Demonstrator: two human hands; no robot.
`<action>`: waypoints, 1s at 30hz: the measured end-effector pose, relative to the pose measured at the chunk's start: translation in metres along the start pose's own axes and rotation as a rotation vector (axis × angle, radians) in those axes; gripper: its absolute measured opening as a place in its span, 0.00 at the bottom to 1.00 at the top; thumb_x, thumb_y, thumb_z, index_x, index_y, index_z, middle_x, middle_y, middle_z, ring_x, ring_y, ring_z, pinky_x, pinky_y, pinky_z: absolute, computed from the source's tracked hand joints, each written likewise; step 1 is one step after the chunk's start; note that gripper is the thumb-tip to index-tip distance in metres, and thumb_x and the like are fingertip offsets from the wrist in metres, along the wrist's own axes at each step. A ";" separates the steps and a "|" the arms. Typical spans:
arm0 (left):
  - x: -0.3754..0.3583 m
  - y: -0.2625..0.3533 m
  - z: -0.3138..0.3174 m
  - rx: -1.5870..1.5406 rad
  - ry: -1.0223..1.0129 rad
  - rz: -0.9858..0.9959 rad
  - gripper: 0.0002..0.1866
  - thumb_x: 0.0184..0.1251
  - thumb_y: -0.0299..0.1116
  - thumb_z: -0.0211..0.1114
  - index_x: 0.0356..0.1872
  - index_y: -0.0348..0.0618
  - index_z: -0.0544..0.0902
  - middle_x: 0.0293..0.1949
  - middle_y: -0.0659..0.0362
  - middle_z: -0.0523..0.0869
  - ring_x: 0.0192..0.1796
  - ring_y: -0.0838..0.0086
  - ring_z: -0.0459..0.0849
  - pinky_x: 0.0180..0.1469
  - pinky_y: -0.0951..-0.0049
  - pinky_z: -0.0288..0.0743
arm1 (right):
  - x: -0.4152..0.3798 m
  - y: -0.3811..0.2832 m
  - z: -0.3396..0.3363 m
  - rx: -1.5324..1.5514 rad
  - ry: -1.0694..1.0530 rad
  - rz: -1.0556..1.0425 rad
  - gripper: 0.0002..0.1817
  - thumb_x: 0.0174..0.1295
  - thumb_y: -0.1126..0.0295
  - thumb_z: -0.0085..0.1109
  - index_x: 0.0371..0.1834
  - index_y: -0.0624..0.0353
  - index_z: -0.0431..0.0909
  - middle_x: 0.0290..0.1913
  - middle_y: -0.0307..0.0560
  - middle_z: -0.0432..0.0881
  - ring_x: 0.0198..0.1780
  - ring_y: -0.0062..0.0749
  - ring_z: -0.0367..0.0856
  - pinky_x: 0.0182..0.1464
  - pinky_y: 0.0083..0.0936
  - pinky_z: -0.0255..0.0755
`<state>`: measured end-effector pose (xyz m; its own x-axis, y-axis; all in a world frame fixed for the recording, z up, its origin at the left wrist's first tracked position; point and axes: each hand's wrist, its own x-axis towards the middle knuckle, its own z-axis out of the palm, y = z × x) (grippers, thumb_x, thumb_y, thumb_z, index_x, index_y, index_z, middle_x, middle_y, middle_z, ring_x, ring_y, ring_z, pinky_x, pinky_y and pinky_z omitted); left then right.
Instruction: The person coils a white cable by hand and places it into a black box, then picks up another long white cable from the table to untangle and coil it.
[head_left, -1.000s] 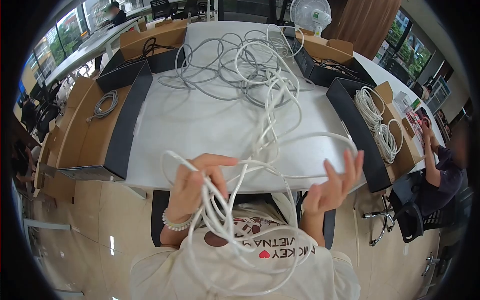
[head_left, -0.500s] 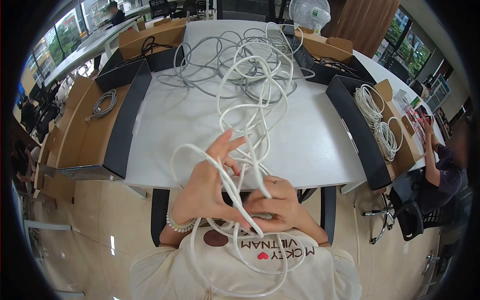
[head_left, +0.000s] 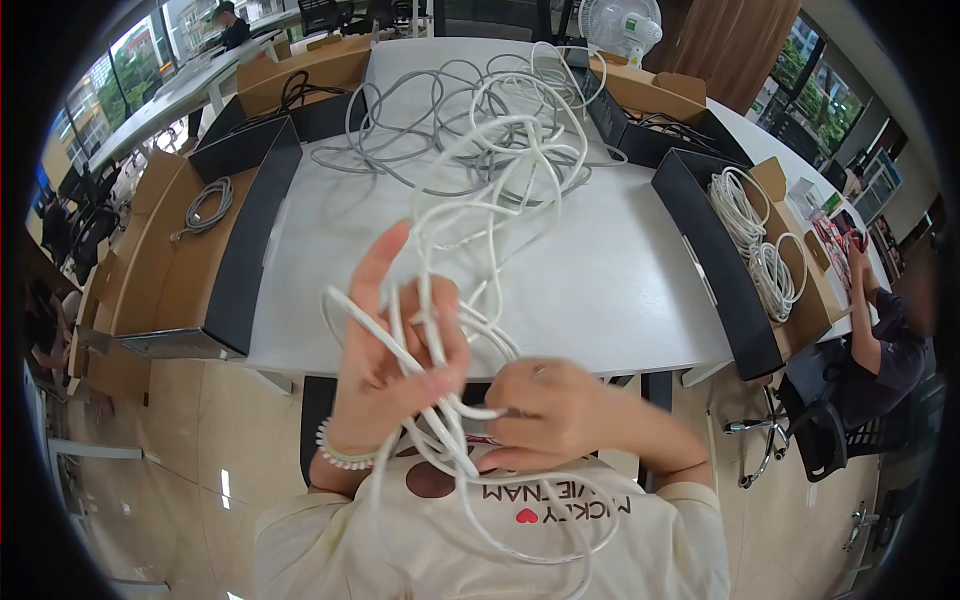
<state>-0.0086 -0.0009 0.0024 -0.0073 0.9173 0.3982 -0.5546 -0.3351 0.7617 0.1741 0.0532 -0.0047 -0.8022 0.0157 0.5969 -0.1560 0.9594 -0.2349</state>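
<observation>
White cable point(head_left: 494, 240) runs in tangled loops from the far part of the table toward me, and more loops hang in front of my shirt. My left hand point(head_left: 395, 365) is closed around several strands, thumb across them and index finger raised. Close beside it on the right, my right hand point(head_left: 548, 412) has its fingers curled and pinches a strand of the same cable, partly blurred by motion. A loose grey cable point(head_left: 390, 140) lies in wide loops behind, on the white table point(head_left: 620, 260).
At the left stands an open box point(head_left: 240, 250) with a coiled grey cable point(head_left: 208, 205). The box point(head_left: 710, 260) at the right holds white cable coils point(head_left: 775, 280). Two farther boxes contain dark cables. A fan point(head_left: 622, 25) is behind; a person point(head_left: 880, 330) sits at the right.
My left hand has moved slightly left and closed around the strands, shifting the white loops. My right hand has moved a little right and down, still pinching cable.
</observation>
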 end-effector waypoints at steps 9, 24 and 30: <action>0.100 0.098 0.034 0.735 -0.118 0.378 0.27 0.53 0.38 0.61 0.55 0.36 0.73 0.33 0.58 0.77 0.26 0.87 0.73 0.23 0.94 0.58 | 0.075 0.062 -0.120 -0.539 0.372 0.114 0.09 0.51 0.73 0.60 0.35 0.63 0.77 0.31 0.46 0.80 0.31 0.37 0.79 0.33 0.27 0.72; 0.186 0.143 -0.001 0.380 -0.265 0.593 0.29 0.37 0.19 0.52 0.50 0.29 0.69 0.34 0.47 0.79 0.17 0.83 0.69 0.17 0.89 0.65 | 0.094 0.258 -0.136 -0.380 0.864 0.330 0.11 0.53 0.73 0.55 0.40 0.59 0.74 0.35 0.47 0.79 0.36 0.39 0.80 0.38 0.33 0.72; 0.179 0.143 0.001 0.512 -0.083 0.844 0.31 0.43 0.21 0.49 0.56 0.29 0.67 0.44 0.43 0.80 0.18 0.86 0.66 0.16 0.89 0.62 | 0.074 0.236 -0.129 0.042 0.163 0.908 0.22 0.60 0.68 0.52 0.58 0.62 0.68 0.41 0.49 0.81 0.22 0.24 0.81 0.20 0.18 0.70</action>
<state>-0.0890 0.1147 0.1830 -0.1656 0.3234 0.9317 0.0327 -0.9424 0.3329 0.1520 0.3170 0.0830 -0.5365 0.7997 0.2697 0.4704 0.5487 -0.6911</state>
